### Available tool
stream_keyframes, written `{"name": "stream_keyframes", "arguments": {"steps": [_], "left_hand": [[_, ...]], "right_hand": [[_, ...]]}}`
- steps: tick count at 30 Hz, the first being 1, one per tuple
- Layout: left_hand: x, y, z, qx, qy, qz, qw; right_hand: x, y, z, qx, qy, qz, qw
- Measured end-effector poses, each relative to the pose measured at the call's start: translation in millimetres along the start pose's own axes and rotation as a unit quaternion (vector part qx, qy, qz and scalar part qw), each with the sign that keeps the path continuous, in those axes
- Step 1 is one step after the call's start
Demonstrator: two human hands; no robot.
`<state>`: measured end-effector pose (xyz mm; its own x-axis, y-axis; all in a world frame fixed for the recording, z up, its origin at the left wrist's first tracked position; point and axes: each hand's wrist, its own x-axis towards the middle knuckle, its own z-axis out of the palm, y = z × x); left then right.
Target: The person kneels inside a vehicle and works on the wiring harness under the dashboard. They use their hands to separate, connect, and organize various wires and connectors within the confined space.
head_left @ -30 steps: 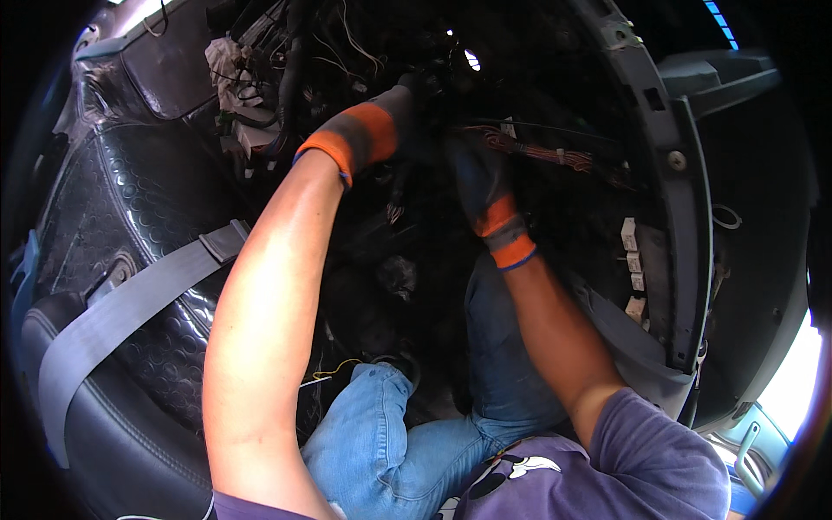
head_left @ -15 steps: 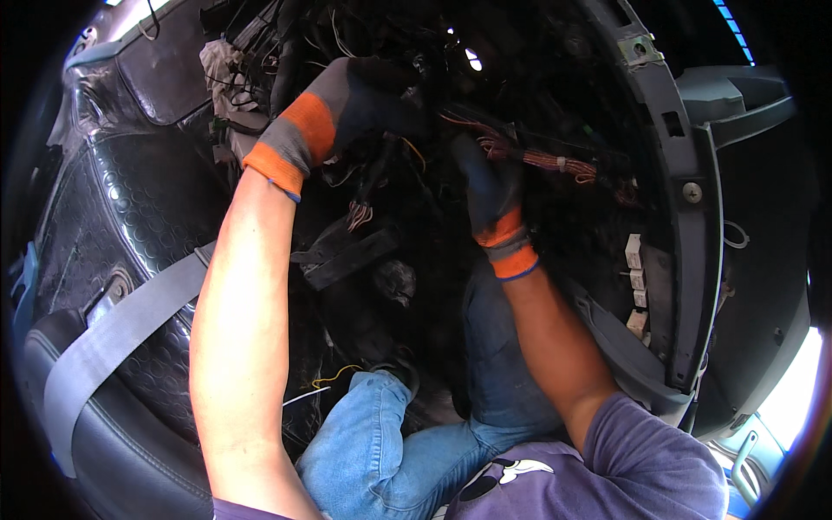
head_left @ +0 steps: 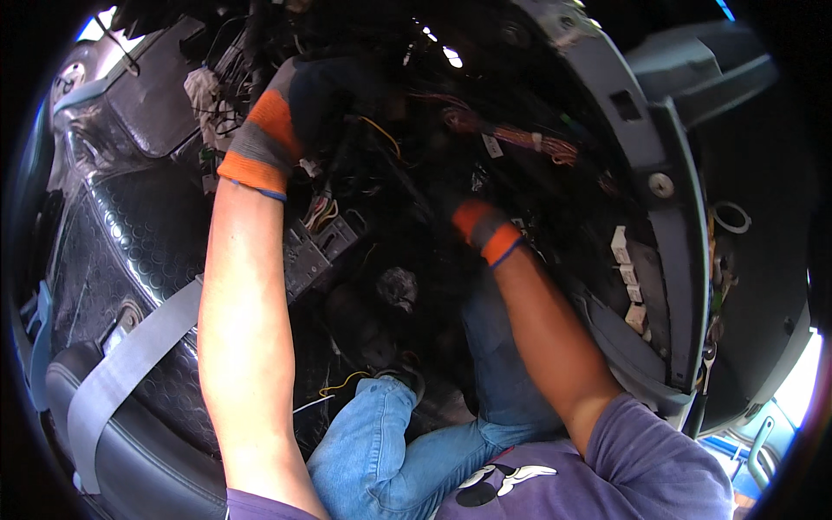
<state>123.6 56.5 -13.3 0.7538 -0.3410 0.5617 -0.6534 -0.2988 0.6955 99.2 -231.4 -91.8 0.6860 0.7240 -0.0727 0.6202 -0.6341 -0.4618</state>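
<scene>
Both hands wear dark work gloves with orange and grey cuffs. My left hand [head_left: 319, 97] reaches into the dark cavity of a stripped vehicle dash, its fingers lost in shadow. A thin yellow wire [head_left: 381, 133] runs just beyond it, and loose wires [head_left: 323, 211] hang below its cuff beside a grey bracket [head_left: 336, 237]. My right hand [head_left: 473, 220] is lower, in the middle of the cavity, its fingers also swallowed by the dark. Above and right of it lies a tied bundle of reddish wires [head_left: 530, 142], apart from the visible glove.
A grey seat belt [head_left: 130, 347] crosses the black seat [head_left: 147, 438] at left. On the right stand a metal frame post [head_left: 666, 225] and a row of white connectors [head_left: 627, 273]. Crumpled clear plastic [head_left: 398, 288] lies above my knee. A wrench [head_left: 707, 366] is near the door.
My right hand has drawn down toward me, away from the reddish wire bundle. My left hand stays up in the cavity, slightly farther left in the picture. The whole view has shifted a little.
</scene>
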Motion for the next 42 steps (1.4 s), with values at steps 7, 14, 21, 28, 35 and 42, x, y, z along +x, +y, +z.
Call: {"name": "stream_keyframes", "arguments": {"steps": [7,14,21,28,35,42], "left_hand": [[-1,-10,-1,0.056,0.007,-0.056,0.997],[0,-14,2,0.205,0.006,0.008,0.979],[-3,-26,11,0.111,0.028,0.012,0.993],[-3,-24,5,0.106,-0.020,0.052,0.993],[-4,-16,-6,0.094,-0.029,0.045,0.994],[-11,-9,-7,0.101,-0.067,0.001,0.993]], "right_hand": [[41,0,6,0.200,0.139,0.114,0.963],[68,2,-1,0.222,0.134,0.130,0.957],[64,4,-2,0.225,0.096,0.152,0.958],[68,10,21,0.297,0.255,0.037,0.919],[74,-1,35,-0.030,0.277,-0.013,0.960],[61,-38,52,0.214,0.072,0.117,0.967]]}}
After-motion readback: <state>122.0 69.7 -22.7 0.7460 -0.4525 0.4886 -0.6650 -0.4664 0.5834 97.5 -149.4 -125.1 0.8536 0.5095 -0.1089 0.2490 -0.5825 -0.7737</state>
